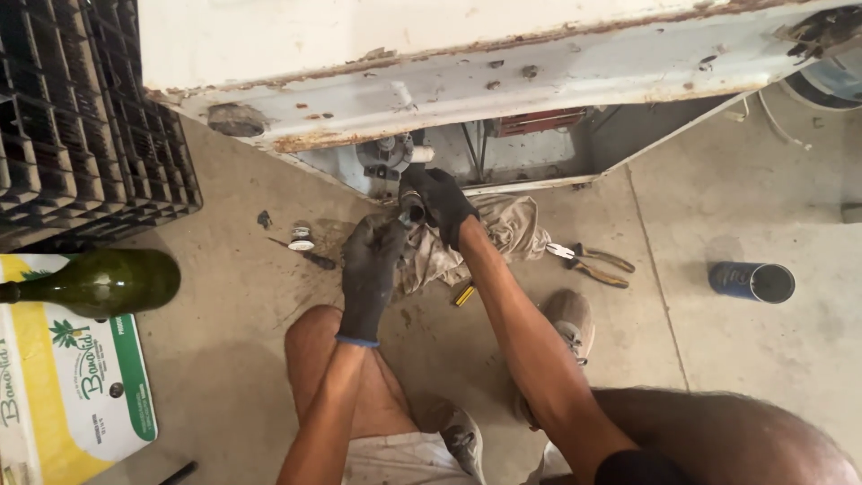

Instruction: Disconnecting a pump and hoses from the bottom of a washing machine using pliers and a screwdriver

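Both gloved hands meet at a small dark fitting (412, 208) under the rusty appliance edge (503, 85). The right hand (444, 205) curls shut on it; the left hand (370, 265) curls loosely below — grip unclear. A rag (512, 229) lies beneath, pliers (593, 263) sit right of the hands, and bare floor (718, 359) lies beyond.

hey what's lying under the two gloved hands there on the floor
A crumpled beige rag lies on the concrete floor under the left hand and right hand. A yellow-handled tool pokes out from its edge; whatever else it covers is hidden.
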